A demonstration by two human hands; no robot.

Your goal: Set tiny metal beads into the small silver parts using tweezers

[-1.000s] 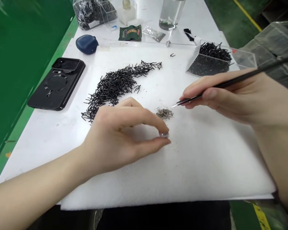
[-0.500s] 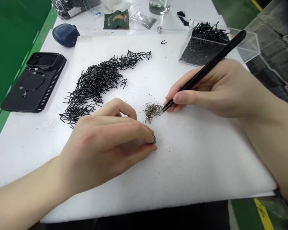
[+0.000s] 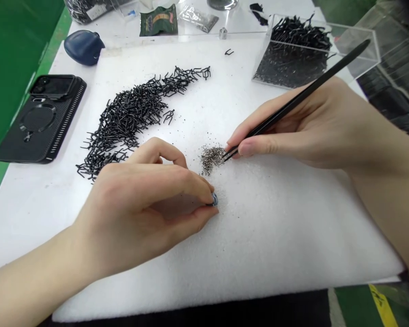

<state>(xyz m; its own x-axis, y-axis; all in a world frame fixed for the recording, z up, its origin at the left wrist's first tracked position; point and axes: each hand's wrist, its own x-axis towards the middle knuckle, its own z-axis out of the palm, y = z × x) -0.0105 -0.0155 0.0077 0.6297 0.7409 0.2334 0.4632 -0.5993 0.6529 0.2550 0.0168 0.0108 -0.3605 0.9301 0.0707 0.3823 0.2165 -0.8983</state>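
Between thumb and forefinger, my left hand (image 3: 146,204) pinches a small bluish piece (image 3: 214,199), mostly covered by the fingertips, so its kind does not show. My right hand (image 3: 303,122) grips black tweezers (image 3: 293,102) like a pen, their handle slanting up to the right. The tweezer tips touch the right edge of a little heap of tiny metallic grains (image 3: 210,159); whether a grain sits between them I cannot tell. Beyond my left hand lies a long pile of small black forked pieces (image 3: 132,109). All of this rests on a white foam sheet (image 3: 276,236).
A clear plastic box (image 3: 293,63) of black pieces stands behind my right hand. At the left lie a black phone (image 3: 41,118) and a dark blue rounded object (image 3: 84,47). A green packet (image 3: 158,21) and a clear bag (image 3: 198,19) are at the back.
The whole view has shifted slightly. The tweezer tips have come a little apart beside the grains, and the handle leans further right. My left hand keeps its pinch on the bluish piece.
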